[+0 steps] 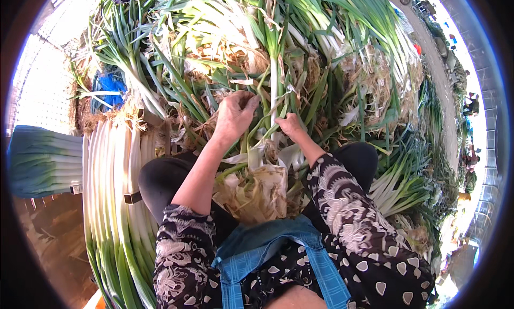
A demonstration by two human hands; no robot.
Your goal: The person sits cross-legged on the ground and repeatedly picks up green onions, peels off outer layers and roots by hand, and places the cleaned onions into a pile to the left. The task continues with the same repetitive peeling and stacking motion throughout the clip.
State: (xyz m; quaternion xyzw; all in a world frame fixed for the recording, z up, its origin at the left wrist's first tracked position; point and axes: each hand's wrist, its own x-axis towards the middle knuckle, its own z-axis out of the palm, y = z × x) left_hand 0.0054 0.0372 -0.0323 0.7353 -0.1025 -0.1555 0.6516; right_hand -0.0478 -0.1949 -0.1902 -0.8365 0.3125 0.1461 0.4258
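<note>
A single leek [274, 84] stands nearly upright before me, its white shaft bare and its green top away from me. My right hand [290, 125] grips it low on the shaft, just above the roots [272, 150]. Left of the shaft is my left hand [237, 112], fingers curled and thumb against the forefinger, close to a loose green leaf [263, 91]. Whether that leaf is pinched in it is hidden. Peeled leaf sheaths [256, 156] hang around the leek's base. Between my knees lies a heap of dry, pale peelings [245, 196].
Left of me, cleaned leeks [110, 164] lie in a row across a metal frame [132, 197]; another leek bundle [46, 160] lies beyond. Untrimmed leeks [225, 24] are piled ahead, with more leeks [395, 192] at my right. A blue plastic bag [110, 88] sits far left.
</note>
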